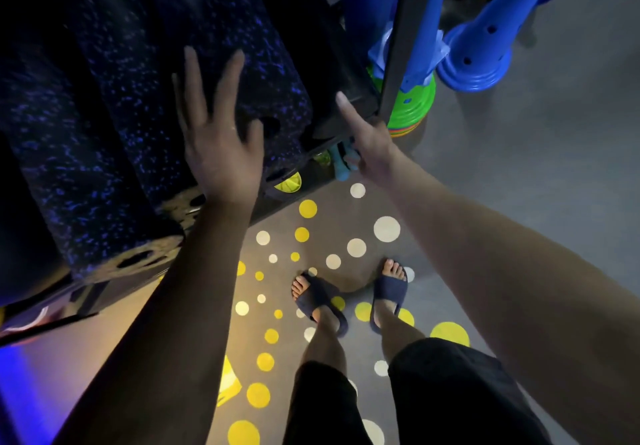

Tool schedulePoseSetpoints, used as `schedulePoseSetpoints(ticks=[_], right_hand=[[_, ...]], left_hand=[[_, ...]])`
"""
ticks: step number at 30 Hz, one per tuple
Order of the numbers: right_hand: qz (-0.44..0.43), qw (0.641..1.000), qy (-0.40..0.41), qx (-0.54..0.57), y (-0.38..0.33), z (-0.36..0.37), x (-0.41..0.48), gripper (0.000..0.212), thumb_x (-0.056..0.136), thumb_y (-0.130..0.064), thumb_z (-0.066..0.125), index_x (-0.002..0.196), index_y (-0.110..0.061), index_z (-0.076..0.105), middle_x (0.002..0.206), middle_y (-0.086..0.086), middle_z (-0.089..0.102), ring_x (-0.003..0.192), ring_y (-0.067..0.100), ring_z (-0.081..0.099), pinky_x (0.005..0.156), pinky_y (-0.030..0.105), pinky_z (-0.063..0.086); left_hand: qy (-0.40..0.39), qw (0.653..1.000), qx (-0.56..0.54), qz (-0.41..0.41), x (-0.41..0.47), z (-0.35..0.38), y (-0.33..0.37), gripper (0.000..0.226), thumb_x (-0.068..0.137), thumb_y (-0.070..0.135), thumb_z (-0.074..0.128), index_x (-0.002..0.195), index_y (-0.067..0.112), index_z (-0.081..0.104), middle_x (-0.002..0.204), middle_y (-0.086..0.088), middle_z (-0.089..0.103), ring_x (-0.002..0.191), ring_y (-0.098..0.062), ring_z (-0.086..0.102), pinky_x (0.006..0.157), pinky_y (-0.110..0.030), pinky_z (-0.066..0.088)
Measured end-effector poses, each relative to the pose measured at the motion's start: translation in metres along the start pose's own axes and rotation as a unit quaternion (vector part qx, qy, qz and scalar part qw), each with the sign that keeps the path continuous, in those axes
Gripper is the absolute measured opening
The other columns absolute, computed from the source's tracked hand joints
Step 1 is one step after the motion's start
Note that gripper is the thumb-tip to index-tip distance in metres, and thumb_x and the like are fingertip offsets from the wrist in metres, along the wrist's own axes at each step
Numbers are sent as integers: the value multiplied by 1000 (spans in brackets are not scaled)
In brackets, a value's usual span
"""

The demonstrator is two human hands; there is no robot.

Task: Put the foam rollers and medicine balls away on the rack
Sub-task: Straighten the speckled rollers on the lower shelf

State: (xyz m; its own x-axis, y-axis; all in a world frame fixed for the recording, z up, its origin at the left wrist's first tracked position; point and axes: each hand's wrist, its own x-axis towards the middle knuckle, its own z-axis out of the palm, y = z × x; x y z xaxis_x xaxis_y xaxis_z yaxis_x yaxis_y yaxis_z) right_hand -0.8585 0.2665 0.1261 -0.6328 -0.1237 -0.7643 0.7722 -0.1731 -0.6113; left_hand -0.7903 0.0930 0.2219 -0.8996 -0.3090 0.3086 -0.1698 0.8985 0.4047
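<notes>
Here: left hand (221, 146) flat, fingers spread, pressing speckled foam roller (242, 22) on rack (405, 29); right hand (372, 143) at rack corner, thumb straight, grip unclear.

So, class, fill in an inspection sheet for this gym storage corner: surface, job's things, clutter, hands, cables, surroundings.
Surface: grey floor with yellow and white dots.
Job's things: speckled foam rollers lying side by side on the black rack; no medicine balls seen.
Clutter: blue perforated cones and a green cone stack beside the rack.
Hands: left hand rests flat on a roller; right hand at the rack's corner, grip unclear.
Cables: nothing seen.
Surroundings: dim light; person's feet in dark slides.
</notes>
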Motion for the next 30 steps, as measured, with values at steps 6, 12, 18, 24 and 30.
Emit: schedulePoseSetpoints(ticks=[6, 12, 18, 24, 30], right_hand=[[69, 989, -94, 88, -18, 18, 32, 84, 65, -64, 85, 133, -19, 63, 120, 7, 74, 100, 30, 75, 84, 60, 58], [56, 994, 0, 96, 1, 3, 54, 117, 53, -81, 80, 149, -27, 43, 136, 7, 65, 111, 35, 69, 62, 57, 58], [55, 990, 14, 128, 7, -1, 65, 127, 39, -79, 84, 148, -26, 45, 135, 9, 65, 112, 35, 68, 69, 66, 53], [55, 982, -99, 153, 6, 7, 55, 69, 85, -77, 49, 120, -20, 66, 126, 8, 69, 126, 36, 57, 107, 68, 34], [74, 975, -66, 198, 11, 8, 60, 40, 87, -64, 61, 99, -26, 63, 74, 4, 78, 102, 34, 66, 106, 71, 27]], left_hand=[[66, 994, -88, 24, 8, -1, -13, 66, 81, 3, 60, 145, 15, 52, 157, -25, 35, 147, -37, 36, 109, -47, 45], [42, 993, -102, 35, 12, 2, -17, 71, 76, -1, 59, 145, 14, 52, 157, -25, 35, 145, -38, 38, 113, -49, 41], [23, 994, -105, 15, 6, 16, -9, 72, 78, 2, 56, 148, 20, 50, 161, -21, 30, 147, -37, 36, 103, -56, 48], [44, 992, -120, 13, 9, 11, -12, 70, 78, 1, 58, 147, 14, 51, 159, -24, 32, 146, -36, 37, 107, -55, 45], [32, 993, -108, 21, 10, -1, -12, 71, 78, -1, 59, 147, 11, 48, 158, -26, 32, 146, -35, 38, 117, -40, 36]])
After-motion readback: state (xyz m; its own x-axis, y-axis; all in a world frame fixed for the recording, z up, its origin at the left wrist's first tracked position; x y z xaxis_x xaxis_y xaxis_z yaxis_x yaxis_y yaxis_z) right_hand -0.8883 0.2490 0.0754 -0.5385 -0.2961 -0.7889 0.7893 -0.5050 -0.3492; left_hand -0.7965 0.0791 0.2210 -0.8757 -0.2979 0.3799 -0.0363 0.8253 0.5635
